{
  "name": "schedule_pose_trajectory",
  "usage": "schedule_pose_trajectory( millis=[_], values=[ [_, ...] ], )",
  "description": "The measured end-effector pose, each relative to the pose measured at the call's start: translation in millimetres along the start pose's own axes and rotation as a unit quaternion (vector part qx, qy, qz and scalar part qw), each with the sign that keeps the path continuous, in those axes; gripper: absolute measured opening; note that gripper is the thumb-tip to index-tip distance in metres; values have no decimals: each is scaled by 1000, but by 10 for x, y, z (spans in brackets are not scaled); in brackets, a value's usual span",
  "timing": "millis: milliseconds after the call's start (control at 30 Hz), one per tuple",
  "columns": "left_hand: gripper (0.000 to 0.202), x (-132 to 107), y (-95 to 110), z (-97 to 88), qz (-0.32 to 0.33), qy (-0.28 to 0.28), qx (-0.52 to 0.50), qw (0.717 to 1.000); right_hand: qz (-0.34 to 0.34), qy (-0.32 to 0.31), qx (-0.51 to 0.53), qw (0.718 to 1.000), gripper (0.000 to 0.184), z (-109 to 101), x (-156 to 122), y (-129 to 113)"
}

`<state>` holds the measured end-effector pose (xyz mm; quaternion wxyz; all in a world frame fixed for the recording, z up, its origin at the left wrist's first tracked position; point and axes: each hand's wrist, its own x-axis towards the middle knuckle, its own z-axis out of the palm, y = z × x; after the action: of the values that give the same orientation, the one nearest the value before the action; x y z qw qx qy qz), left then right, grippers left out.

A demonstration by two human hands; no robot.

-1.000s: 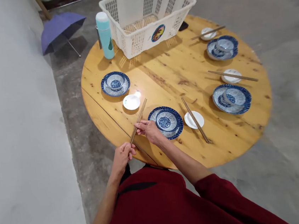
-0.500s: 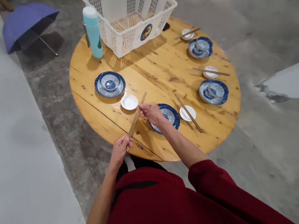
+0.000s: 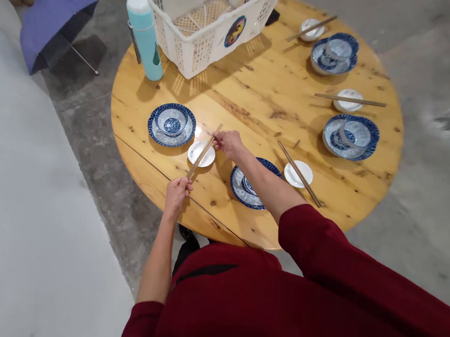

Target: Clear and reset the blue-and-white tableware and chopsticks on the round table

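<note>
A pair of wooden chopsticks [image 3: 204, 152] slants over a small white dish [image 3: 197, 159]. My left hand [image 3: 178, 195] pinches the near end, and my right hand [image 3: 228, 144] grips near the far end; whether the chopsticks touch the dish I cannot tell. Left of the far end is a blue-and-white plate [image 3: 154, 135] with a patterned bowl [image 3: 172, 121] on it. Under my right forearm another blue-rimmed plate [image 3: 239, 193] is partly hidden. To its right, a second pair of chopsticks [image 3: 295, 167] lies across a white dish [image 3: 304, 170].
The round wooden table [image 3: 242, 99] also bears a white plastic basket [image 3: 200, 53] and a light blue bottle [image 3: 145, 43] at the back. Bowls on plates [image 3: 373, 137], dishes [image 3: 347, 106] and chopsticks [image 3: 371, 103] stand along the right. A purple umbrella [image 3: 52, 23] lies on the floor.
Both hands have carried the chopsticks forward, from beside the small white dish to over it. My view has shifted, so the table appears larger and spreads further right.
</note>
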<state>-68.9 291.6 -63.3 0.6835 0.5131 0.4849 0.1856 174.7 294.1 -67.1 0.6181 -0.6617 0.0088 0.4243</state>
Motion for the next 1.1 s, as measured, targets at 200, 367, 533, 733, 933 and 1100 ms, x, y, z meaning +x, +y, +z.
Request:
schedule_pose_trajectory(
  millis=[200, 367, 533, 733, 933, 1100],
  values=[
    [26, 184, 17, -10, -17, 0, 3, 1000, 8, 22, -35, 999, 16, 0, 186, 51],
    [24, 260, 13, -47, -15, 8, 25, 1000, 15, 39, -26, 999, 19, 3, 247, 111],
    [25, 271, -3, -72, -18, 10, 33, 999, 3, 31, -34, 999, 20, 7, 288, 163],
    [24, 241, -50, -81, -21, 2, 26, 999, 0, 11, -47, 999, 23, -3, 334, 194],
    [27, 243, -60, -96, -20, 1, 30, 999, -2, 8, -51, 999, 18, -14, 330, 200],
    [29, 242, -38, -101, -19, 6, 49, 999, -1, 7, -51, 999, 17, -2, 303, 192]
  ],
)
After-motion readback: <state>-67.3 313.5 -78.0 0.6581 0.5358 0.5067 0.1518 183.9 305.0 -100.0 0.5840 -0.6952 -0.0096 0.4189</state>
